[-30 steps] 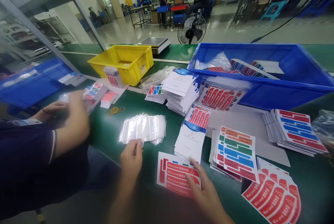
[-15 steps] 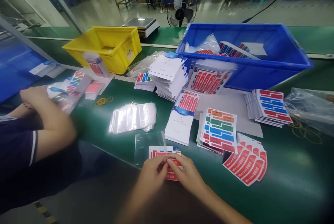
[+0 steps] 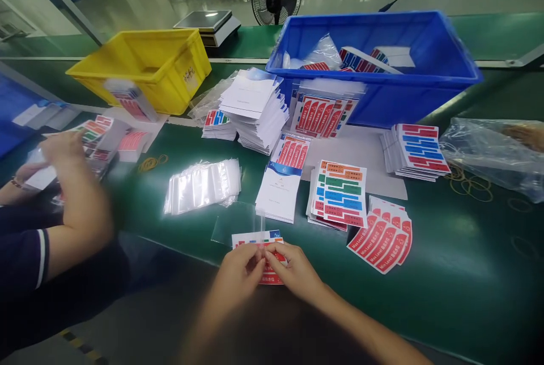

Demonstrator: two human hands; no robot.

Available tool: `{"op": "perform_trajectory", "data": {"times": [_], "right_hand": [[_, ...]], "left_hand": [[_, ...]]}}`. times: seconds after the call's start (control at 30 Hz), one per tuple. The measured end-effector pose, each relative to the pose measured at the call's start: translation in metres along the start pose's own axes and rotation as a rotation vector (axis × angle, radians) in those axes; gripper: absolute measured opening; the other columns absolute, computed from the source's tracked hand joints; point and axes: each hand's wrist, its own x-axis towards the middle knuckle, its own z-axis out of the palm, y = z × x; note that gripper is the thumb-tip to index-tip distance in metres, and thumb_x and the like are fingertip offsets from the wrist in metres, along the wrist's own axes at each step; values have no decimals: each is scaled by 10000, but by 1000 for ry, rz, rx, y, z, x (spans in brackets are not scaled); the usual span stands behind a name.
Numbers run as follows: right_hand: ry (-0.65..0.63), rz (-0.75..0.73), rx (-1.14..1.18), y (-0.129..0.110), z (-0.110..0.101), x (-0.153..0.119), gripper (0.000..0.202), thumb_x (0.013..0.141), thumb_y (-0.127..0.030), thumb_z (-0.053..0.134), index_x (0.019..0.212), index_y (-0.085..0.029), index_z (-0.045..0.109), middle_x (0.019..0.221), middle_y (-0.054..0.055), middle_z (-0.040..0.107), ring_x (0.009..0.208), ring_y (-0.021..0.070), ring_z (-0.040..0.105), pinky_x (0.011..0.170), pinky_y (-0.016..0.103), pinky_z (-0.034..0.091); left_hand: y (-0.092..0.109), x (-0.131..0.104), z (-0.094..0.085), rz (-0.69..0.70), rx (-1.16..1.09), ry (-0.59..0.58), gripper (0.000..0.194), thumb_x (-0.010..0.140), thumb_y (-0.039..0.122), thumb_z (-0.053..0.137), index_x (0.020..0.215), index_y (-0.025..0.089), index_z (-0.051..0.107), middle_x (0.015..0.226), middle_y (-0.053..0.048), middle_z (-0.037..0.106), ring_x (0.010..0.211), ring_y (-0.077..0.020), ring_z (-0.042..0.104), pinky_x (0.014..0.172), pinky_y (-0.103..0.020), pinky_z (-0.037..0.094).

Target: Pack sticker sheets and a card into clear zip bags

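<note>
At the table's near edge, the fingers of my left hand (image 3: 240,268) and my right hand (image 3: 295,271) come together in a pinch. Between them is the edge of a clear zip bag (image 3: 233,223), whose body spreads out to the left, flat and see-through. Under my hands lie sticker sheets (image 3: 272,279), red in front with a coloured sheet behind; my fingers hide much of them. A pile of clear bags (image 3: 202,186) is just beyond on the left. Past my hands lie folded white leaflets (image 3: 278,195), with red stickers at their far end.
To the right are multicoloured sticker sheets (image 3: 342,195), red level stickers (image 3: 382,240) and a further sticker stack (image 3: 420,149). A blue bin (image 3: 382,101), a yellow bin (image 3: 170,84) and a leaflet stack (image 3: 250,104) stand behind. A co-worker's arm (image 3: 80,200) works at left.
The view has shifted, so the table's contents sit higher and further left. My hands keep their pinch on the bag. The co-worker's hands have moved apart, one holding a white piece.
</note>
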Motion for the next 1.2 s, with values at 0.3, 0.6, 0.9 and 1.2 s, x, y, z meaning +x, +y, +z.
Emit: {"op": "perform_trajectory", "data": {"times": [0.3,0.6,0.9,1.2], "right_hand": [[15,11,-56,6,6,-6,240,934,-211,453,801,-194,652,812,30,692,761,182,625,688,261,455],[-8,12,13,6,7,-10,309,964,-276,412,1031,-218,709,969,68,717,874,219,658,747,295,505],[18,22,43,1,-1,-10,235,924,-297,527,1052,-234,714,1047,42,726,977,226,663,863,317,515],[74,42,-30,5,-8,-11,210,879,-299,578,1003,-225,731,1009,44,742,930,248,685,839,347,527]], "left_hand": [[0,0,-1,-34,-12,-2,211,901,284,404,744,204,521,699,9,576,644,-131,506,599,-245,366],[-12,4,8,-118,-228,147,138,859,275,488,919,210,593,851,-19,669,780,-154,634,727,-277,496],[-4,-2,6,-39,52,117,242,841,242,506,611,184,553,670,1,555,676,-138,514,622,-251,368],[1,-4,9,-56,8,-5,246,862,292,469,641,190,506,594,39,504,564,-106,413,561,-244,290]]}}
